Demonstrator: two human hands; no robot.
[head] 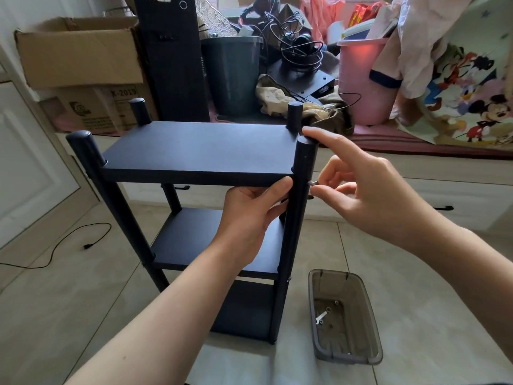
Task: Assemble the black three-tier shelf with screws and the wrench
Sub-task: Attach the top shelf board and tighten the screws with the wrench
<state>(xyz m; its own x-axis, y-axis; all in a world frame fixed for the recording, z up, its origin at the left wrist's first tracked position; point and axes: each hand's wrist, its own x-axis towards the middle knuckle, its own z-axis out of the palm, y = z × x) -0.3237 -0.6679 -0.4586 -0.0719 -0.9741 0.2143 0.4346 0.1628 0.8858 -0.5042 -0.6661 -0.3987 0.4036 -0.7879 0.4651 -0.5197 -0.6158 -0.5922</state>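
The black three-tier shelf (200, 151) stands upright on the tiled floor, all three boards between four round posts. My left hand (249, 215) grips the top board's front edge beside the front right post (299, 207). My right hand (361, 187) pinches a small silver screw (311, 183) against that post's outer side, just below the top board. Its index finger is stretched out and touches the post's top. A small silver wrench (322, 317) lies in the grey tray.
A grey translucent plastic tray (369, 326) with several washers or nuts sits on the floor right of the shelf. Cardboard boxes (80, 51), a dark bin (233, 73), a pink bin (366, 79) and cables crowd the ledge behind. A black cable (69, 240) lies on the floor at left.
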